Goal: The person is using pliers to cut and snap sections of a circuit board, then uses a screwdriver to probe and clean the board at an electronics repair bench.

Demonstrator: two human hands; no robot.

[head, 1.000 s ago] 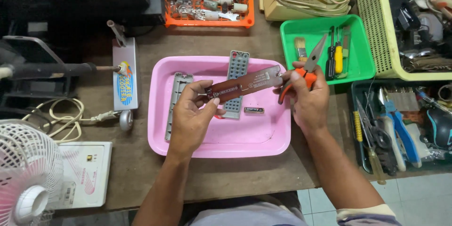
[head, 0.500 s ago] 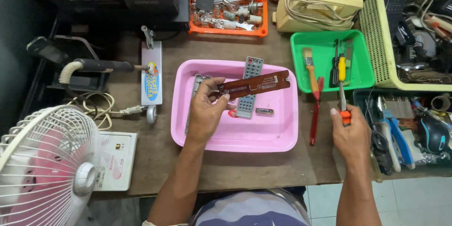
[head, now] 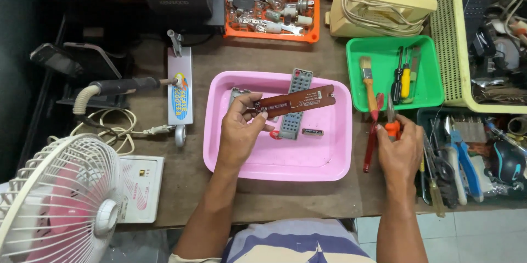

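My left hand (head: 240,131) holds one end of a long brown circuit board (head: 299,100) above a pink tray (head: 274,165). In the tray lie a grey remote-control shell with button holes (head: 295,116), another grey part (head: 237,92) mostly hidden behind my hand, and a small dark component (head: 312,132). My right hand (head: 399,149) rests on the wooden table right of the tray, fingers on pliers with orange-red handles (head: 379,127) that lie across the edge of a green tray (head: 392,98). That green tray holds a brush (head: 367,80) and screwdrivers (head: 403,78).
A soldering iron (head: 118,85) on a stand (head: 180,88) lies left of the pink tray, with a white fan (head: 55,202) at the lower left. An orange tray of small parts (head: 274,10), a cream telephone (head: 384,13), a yellow basket (head: 455,65) and a box of hand tools (head: 466,159) ring the table.
My right hand moved away from the circuit board to the right and set the pliers down at the green tray. My left hand keeps holding the board over the pink tray.
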